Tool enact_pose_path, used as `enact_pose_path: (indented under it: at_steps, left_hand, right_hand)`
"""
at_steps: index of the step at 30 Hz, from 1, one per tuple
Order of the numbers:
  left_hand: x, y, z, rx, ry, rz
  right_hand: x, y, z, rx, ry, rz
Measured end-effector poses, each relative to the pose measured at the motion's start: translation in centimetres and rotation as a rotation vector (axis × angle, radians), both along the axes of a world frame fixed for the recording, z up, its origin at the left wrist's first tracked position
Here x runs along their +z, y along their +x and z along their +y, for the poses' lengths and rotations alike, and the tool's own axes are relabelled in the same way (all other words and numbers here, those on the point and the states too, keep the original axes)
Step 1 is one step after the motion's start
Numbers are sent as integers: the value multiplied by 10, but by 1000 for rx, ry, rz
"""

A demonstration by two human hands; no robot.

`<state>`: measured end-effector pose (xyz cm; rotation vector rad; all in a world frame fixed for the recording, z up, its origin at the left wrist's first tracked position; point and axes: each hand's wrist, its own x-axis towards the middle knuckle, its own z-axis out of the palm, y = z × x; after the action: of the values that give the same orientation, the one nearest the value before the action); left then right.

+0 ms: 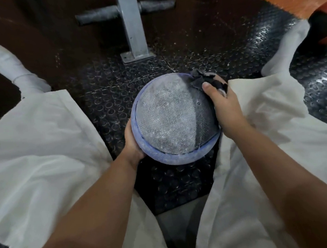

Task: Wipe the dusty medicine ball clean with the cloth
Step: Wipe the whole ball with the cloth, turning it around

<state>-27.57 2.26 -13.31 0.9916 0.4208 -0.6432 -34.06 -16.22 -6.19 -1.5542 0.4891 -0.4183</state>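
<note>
Obs. head view, one frame.

- Medicine ball [170,121]: centre of frame, held off the studded floor mat [102,89], between the white trouser legs [43,132]. I judge this keeps it near the lap so both hands can reach it.
- Left hand [133,143]: cups the ball's lower-left side, palm against it. The fingers curve underneath and out of sight, so I cannot tell their spread. Probable role: bear the weight and turn the ball.
- Right hand [225,108]: upper-right edge of the ball. Thumb and curled fingers grip a bunched dark cloth [204,80], which is pressed to the surface.
- Surface: pale dust covers most of the top panel and the blue rim. The strip at right, beside the cloth hand, is darker and looks wiped. I judge the task early, with most of the panel left.
- Next, as I read it: sweep the cloth leftward over the dusty panel while the left hand steadies the ball.
- Risk: the one-hand support could slip under wiping pressure.
- Background: grey metal post [132,29], top centre.
</note>
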Motion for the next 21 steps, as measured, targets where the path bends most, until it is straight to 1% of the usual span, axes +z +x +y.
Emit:
enact_pose_path:
  at_steps: [4,6,8,14,17,19,21]
  left_hand:
    - [-5,-3,9,40,-17,-80]
    - [0,3,12,57,-48,-132]
    - [3,8,15,34,-63,-143]
    - [24,12,2,-89,37,-213]
    - [29,10,-2,-91,57,-203]
    - [33,10,0,-78,77,-184]
    - [40,12,5,-63,103,-183]
  right_hand:
    - [5,10,8,49,44,-33]
    - [4,13,6,12,144,-11]
    - [1,11,1,-30,244,-2]
    - [-17,-8,-13,-20,440,0]
    - [-29,-11,-21,-1,572,-12]
    - [-34,-10,-20,-16,605,-6]
    - [-37,-8,-13,19,619,25]
